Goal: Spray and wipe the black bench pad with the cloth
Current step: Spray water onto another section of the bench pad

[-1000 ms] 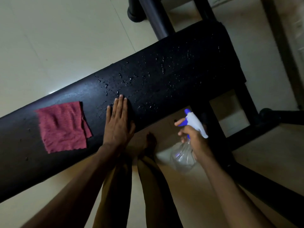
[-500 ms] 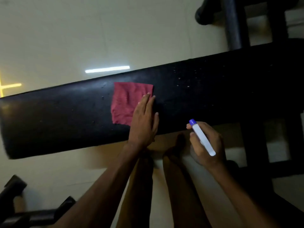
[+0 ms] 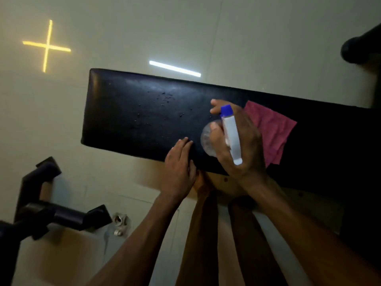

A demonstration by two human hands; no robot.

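Gripping a spray bottle [image 3: 231,133] above the black bench pad [image 3: 144,114], the right hand [image 3: 241,145] partly hides the red cloth [image 3: 272,129]. The left hand [image 3: 179,164] rests flat, fingers straight, on the pad's near edge; bare, droplet-speckled pad stretches leftward.

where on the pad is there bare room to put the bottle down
The pad is bare from its left end to the droplets, though wet there. It is crowded on the right: the left hand rests on the near edge, the right hand holds the bottle, and the cloth lies just beyond.
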